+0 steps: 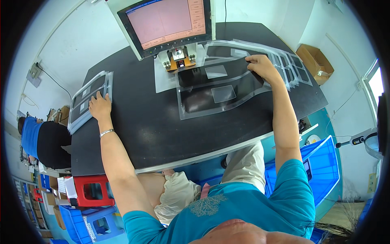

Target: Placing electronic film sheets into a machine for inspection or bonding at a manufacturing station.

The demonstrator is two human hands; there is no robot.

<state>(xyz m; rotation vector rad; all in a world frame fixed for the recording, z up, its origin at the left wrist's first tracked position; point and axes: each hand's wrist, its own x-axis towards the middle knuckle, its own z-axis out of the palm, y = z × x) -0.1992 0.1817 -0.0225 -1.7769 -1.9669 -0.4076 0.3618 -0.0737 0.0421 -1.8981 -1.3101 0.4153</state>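
Observation:
My right hand point(265, 70) pinches the upper right edge of a clear plastic sheet point(223, 93). The sheet has a pale border, dark glossy areas and two small rectangles; it lies on the black table, its top left corner by the orange-edged fixture point(178, 63) under the monitor. Behind and beneath that hand, a fanned pile of similar sheets point(294, 69) spreads to the right. My left hand point(100, 106) rests with fingers spread on a neater stack of such sheets point(83, 99) at the table's left edge.
A monitor point(166, 22) stands at the back of the black table point(150, 130). Beyond the right edge is a cardboard box point(316, 63); a blue crate point(321, 168) sits below. Red point(93, 191) and blue stools point(101, 225) stand at lower left. Another person point(44, 140) bends over at far left.

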